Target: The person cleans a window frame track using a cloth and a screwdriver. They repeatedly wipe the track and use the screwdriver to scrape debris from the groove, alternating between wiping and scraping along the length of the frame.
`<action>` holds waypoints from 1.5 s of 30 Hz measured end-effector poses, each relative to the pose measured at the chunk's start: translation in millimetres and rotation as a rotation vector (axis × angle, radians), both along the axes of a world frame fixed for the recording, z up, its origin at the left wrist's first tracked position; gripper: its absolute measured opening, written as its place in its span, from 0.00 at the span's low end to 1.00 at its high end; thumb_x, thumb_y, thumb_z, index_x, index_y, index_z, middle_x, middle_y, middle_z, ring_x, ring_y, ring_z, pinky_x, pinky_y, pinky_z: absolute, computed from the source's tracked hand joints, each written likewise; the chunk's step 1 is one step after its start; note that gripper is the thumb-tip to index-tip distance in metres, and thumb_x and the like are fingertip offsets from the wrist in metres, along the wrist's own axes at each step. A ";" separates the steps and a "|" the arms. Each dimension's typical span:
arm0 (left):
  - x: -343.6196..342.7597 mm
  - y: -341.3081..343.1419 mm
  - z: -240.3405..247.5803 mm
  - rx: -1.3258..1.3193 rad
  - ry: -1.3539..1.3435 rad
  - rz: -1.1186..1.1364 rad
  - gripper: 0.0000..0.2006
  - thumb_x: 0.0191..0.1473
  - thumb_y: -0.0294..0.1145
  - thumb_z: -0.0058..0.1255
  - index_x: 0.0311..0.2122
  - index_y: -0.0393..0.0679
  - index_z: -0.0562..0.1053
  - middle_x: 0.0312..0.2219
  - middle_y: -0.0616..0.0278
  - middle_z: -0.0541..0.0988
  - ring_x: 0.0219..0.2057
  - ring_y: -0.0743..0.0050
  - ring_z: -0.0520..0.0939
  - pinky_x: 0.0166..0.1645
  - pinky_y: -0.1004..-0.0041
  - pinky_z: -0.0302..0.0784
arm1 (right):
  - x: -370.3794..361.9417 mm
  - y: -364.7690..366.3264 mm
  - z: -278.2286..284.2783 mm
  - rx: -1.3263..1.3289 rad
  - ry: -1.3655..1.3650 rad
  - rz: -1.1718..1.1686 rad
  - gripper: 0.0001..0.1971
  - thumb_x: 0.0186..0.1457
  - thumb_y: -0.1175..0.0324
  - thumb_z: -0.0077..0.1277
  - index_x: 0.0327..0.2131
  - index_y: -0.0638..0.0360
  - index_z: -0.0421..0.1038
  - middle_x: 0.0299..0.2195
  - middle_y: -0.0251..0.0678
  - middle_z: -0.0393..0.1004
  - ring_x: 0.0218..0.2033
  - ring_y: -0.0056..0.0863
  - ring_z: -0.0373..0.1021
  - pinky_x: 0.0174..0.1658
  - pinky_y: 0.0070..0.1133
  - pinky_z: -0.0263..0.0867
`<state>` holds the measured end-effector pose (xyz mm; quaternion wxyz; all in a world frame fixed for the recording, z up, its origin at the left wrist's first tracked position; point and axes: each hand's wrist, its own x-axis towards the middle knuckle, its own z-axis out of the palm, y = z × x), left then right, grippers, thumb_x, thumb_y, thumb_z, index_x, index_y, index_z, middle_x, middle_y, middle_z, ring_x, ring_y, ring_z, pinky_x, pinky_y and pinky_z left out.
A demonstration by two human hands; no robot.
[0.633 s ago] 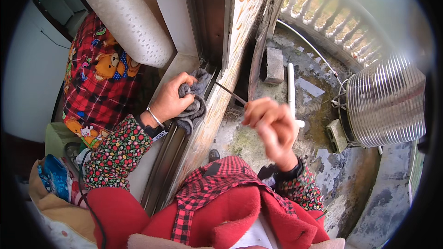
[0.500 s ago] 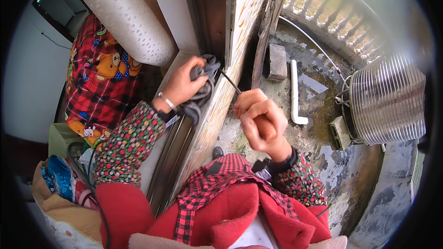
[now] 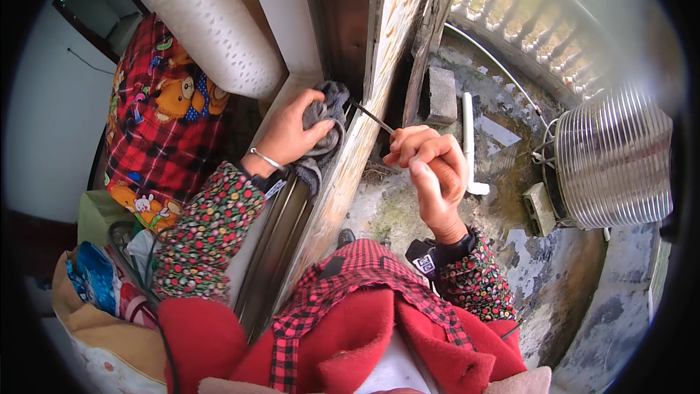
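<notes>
Daylight falls on a stained concrete balcony floor (image 3: 554, 277) edged by a pale balustrade (image 3: 510, 0), with a white wall (image 3: 44, 131) indoors.

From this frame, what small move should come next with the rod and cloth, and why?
Probably slide the thin metal rod a little further into the grey cloth, toward the window track. The right hand pinches the rod's near end, its tip already meets the cloth, and the left hand presses that cloth against the frame corner, so the cloth looks ready to be worked into the groove.

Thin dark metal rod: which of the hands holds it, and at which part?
The right hand grips the thin dark metal rod at its near end. The left hand holds a grey cloth.
</notes>
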<state>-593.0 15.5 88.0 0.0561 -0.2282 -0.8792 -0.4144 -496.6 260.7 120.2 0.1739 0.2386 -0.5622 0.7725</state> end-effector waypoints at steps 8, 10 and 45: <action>30.8 -24.3 3.2 0.107 -0.025 0.042 0.17 0.49 0.27 0.62 0.44 0.37 0.71 0.37 0.51 0.80 0.40 0.61 0.83 0.46 0.69 0.76 | 8.4 -3.5 21.7 0.105 0.229 -0.006 0.06 0.53 0.83 0.48 0.32 0.63 0.63 0.29 0.43 0.71 0.34 0.33 0.70 0.38 0.29 0.70; 6.7 -12.1 0.1 0.136 0.040 0.068 0.18 0.52 0.29 0.62 0.46 0.37 0.72 0.37 0.49 0.80 0.40 0.60 0.83 0.46 0.69 0.76 | -0.9 -10.9 22.1 0.163 0.214 -0.049 0.08 0.51 0.85 0.49 0.32 0.63 0.63 0.29 0.43 0.71 0.34 0.32 0.71 0.39 0.27 0.69; -15.4 -0.1 -8.6 0.428 -0.222 0.175 0.16 0.56 0.36 0.60 0.43 0.36 0.75 0.29 0.62 0.81 0.32 0.81 0.78 0.40 0.75 0.76 | 8.2 -22.2 61.7 0.392 0.375 0.020 0.11 0.41 0.85 0.55 0.29 0.62 0.66 0.27 0.41 0.70 0.30 0.39 0.70 0.36 0.31 0.68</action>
